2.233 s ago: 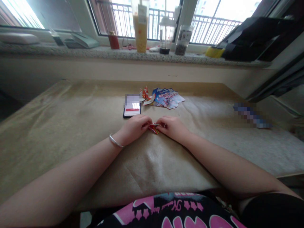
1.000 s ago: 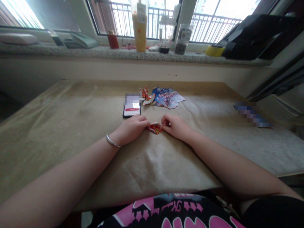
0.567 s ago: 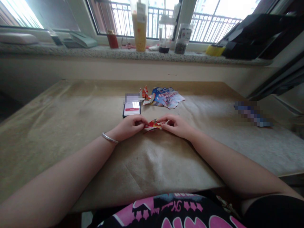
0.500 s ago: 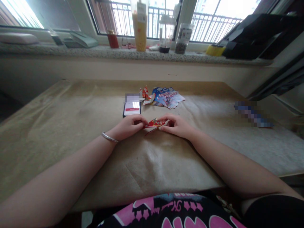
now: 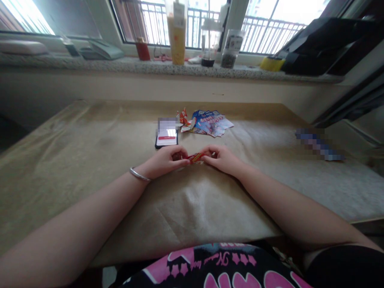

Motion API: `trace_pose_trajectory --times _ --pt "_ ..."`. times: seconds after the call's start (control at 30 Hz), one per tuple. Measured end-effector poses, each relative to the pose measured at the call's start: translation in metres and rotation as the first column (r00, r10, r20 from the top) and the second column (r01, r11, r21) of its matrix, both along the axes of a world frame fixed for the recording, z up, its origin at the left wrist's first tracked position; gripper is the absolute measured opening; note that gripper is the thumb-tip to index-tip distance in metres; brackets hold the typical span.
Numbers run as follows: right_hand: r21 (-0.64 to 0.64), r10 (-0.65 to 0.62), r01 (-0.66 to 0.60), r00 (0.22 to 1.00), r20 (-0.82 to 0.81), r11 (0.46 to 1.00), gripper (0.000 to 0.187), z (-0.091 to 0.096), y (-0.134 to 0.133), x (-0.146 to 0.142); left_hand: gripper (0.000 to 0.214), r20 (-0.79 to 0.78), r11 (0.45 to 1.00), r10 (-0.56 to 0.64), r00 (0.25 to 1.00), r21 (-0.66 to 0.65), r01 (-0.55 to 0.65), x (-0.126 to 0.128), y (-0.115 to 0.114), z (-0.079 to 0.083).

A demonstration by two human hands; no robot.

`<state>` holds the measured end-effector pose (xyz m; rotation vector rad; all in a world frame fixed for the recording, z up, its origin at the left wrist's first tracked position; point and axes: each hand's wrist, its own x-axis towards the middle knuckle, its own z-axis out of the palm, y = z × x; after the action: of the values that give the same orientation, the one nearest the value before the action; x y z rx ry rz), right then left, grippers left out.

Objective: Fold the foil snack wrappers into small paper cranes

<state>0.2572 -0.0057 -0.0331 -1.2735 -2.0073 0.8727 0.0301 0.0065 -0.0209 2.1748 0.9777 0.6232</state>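
Note:
Between my two hands is a small piece of folded red printed paper (image 5: pixel 197 157), low over the table. My left hand (image 5: pixel 169 157) pinches its left end between thumb and fingers; a silver bangle circles that wrist. The right end is pinched by my right hand (image 5: pixel 220 157). Just beyond the left hand lies a phone (image 5: pixel 167 135) with a lit screen, its top part blurred out. Farther back, a red and white folded paper piece (image 5: pixel 184 118) stands beside a fanned pile of blue printed sheets (image 5: pixel 209 122).
A shiny beige cloth covers the table (image 5: pixel 120 132). To the right lies a pixelated flat blue item (image 5: pixel 321 146). On the stone windowsill (image 5: pixel 105 66) stand a tall yellow-filled container (image 5: pixel 177 38), a red-capped jar (image 5: pixel 143 50), clear bottles, yellow tape (image 5: pixel 272 64) and a black bag (image 5: pixel 318 48).
The red paper has turned: its flared, open flaps no longer show and a narrower red band faces me. Both hands have shifted slightly closer together. Other things stay where they were.

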Motion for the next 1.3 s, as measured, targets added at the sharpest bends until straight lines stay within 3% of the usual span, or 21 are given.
trace_pose_trajectory --times 0.17,0.43,0.57,0.73,0.9,1.03,1.3 --pt "0.045 -0.087 0.085 0.995 0.05 0.995 0.016 -0.001 0.001 -0.004 0.02 -0.098 0.971 0.092 0.991 0.228 -0.067 0.002 0.0 -0.004" --pt "0.147 -0.14 0.114 0.974 0.176 0.982 0.012 0.003 -0.001 -0.005 0.014 -0.121 0.926 0.097 0.988 0.375 -0.045 0.004 0.005 -0.008" --pt "0.286 -0.123 0.047 0.96 0.253 0.957 0.011 -0.002 0.003 -0.003 0.012 -0.156 0.916 0.093 0.983 0.401 -0.023 0.005 0.006 -0.01" --pt "0.369 -0.083 -0.044 0.944 0.32 0.928 0.01 -0.006 0.008 0.001 0.012 -0.198 0.891 0.061 0.978 0.452 0.036 0.004 0.008 -0.013" --pt "0.457 -0.094 -0.222 0.814 0.573 0.862 0.016 0.008 0.003 0.0 0.016 -0.295 0.839 0.051 0.954 0.531 0.12 0.003 0.008 -0.012" --pt "0.467 -0.111 -0.321 0.718 0.688 0.824 0.024 0.017 -0.003 0.0 0.018 -0.375 0.814 0.048 0.926 0.552 0.182 0.002 0.006 -0.008" --pt "0.43 -0.069 -0.435 0.636 0.769 0.791 0.025 0.022 -0.01 0.001 0.019 -0.537 0.768 0.122 0.835 0.584 0.263 0.002 -0.008 0.008"
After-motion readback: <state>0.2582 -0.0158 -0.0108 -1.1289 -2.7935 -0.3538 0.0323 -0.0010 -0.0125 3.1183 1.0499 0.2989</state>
